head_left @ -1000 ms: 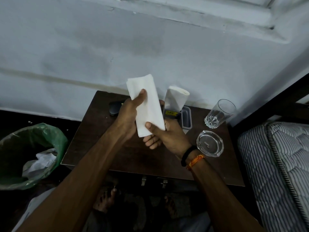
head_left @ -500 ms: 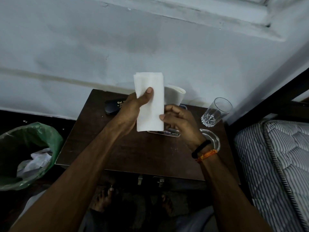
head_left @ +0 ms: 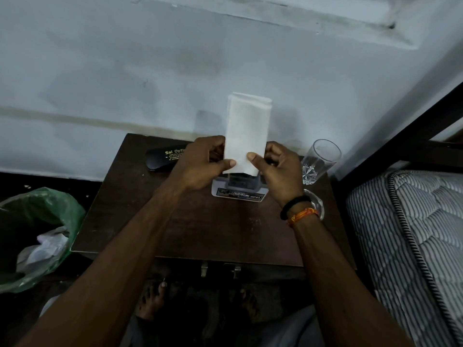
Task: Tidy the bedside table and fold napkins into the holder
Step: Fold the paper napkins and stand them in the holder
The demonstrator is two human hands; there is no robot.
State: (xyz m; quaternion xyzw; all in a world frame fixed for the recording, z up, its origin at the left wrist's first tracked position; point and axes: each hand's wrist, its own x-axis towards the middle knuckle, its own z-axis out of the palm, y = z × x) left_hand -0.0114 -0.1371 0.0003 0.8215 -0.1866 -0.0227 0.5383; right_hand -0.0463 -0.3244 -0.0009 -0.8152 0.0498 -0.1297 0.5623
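Observation:
A folded white napkin (head_left: 246,128) stands upright above the napkin holder (head_left: 238,190) near the back of the dark wooden bedside table (head_left: 200,229). My left hand (head_left: 200,166) pinches its lower left edge with thumb and fingers. My right hand (head_left: 278,169) pinches the lower right edge the same way. The napkin's bottom edge is right at the holder's slot; the earlier napkins in the holder are hidden behind it.
A black spectacle case (head_left: 162,159) lies at the table's back left. A drinking glass (head_left: 318,161) stands at the back right, a glass ashtray (head_left: 317,204) partly behind my right wrist. A green-lined bin (head_left: 37,236) sits left, a striped mattress (head_left: 411,246) right.
Both hands carried the napkin to the right and over the holder. My right hand shifted from the bottom to the lower right edge, and the napkin now stands straight.

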